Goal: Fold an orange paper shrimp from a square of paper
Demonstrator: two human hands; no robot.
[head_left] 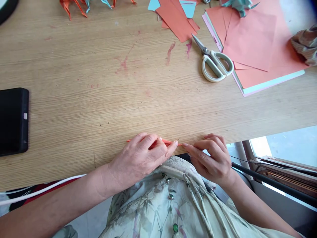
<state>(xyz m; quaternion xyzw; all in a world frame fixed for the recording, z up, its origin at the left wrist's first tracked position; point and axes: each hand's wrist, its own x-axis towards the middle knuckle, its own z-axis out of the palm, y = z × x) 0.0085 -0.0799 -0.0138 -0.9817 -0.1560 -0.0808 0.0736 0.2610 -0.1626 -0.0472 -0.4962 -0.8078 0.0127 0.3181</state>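
At the near edge of the worktop (99,99) your left hand (141,157) lies over the folded paper (168,142), its grip closed on the middle of the piece; your right hand (210,160) meets the piece's right tip with the index fingertip, fingers curled, though I cannot tell whether that grip truly pinches it.

The paper is orange, folded down to a narrow sliver; judge it very light and thin, stiffened along its layered creases yet easy to crumple or tear at the points. Hold it across the thick middle, press flat against the wood, and spare the tips.

Its long axis runs left to right along the edge, nearly parallel to it, with one sharp end poking out past your left knuckles and the other toward your right hand.

Farther off, a black phone (12,120) sits at the left; white-handled scissors (214,61) lie just beside a stack of paper sheets (257,43), blades pointing up-left; at the far edge are folded figures (71,6).
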